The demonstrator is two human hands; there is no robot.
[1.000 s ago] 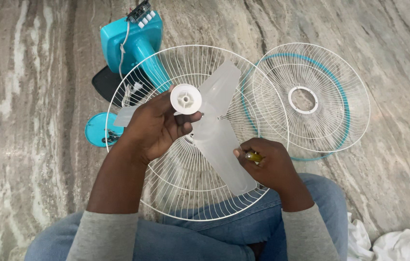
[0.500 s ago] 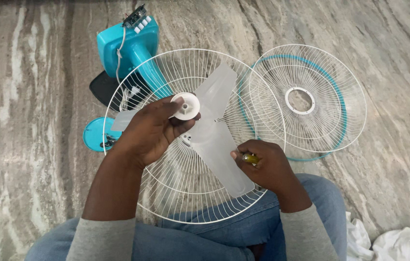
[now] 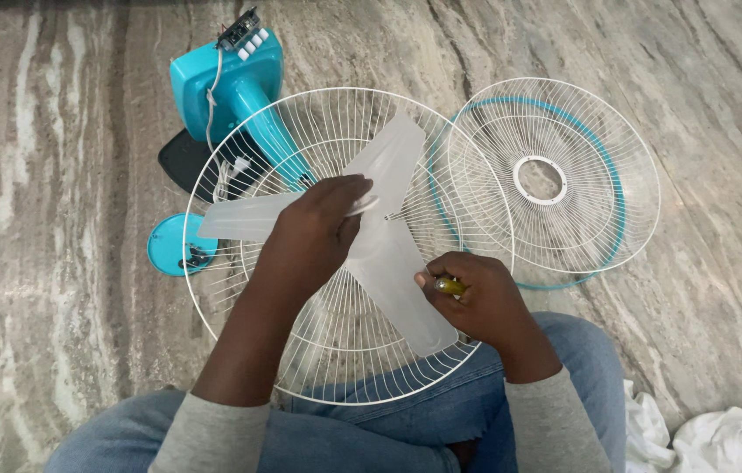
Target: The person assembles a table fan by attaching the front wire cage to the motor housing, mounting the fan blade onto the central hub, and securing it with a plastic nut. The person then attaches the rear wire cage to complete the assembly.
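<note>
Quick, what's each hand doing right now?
Left hand: closed over the hub of the clear fan blade.
Right hand: closed on a small yellow-green tool handle.

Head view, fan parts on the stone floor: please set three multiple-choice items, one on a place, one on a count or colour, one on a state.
1. Where does the second wire grille, the one with the teal ring, lie?
A. To the right of the large grille
B. On the person's lap
C. Stacked under the teal fan body

2. How many blades has the translucent fan blade?
A. Two
B. Three
C. Five

3. What is the left hand doing?
A. Resting flat on the floor
B. Covering the blade's hub over the large grille
C. Holding the white cloth

Key: 1 A, it sits on the floor, overlapped by the large grille's right edge. 2 B, three blades spread from the hub. 3 B, the fingers curl over the hub, while the right hand grips a small yellowish tool handle.
</note>
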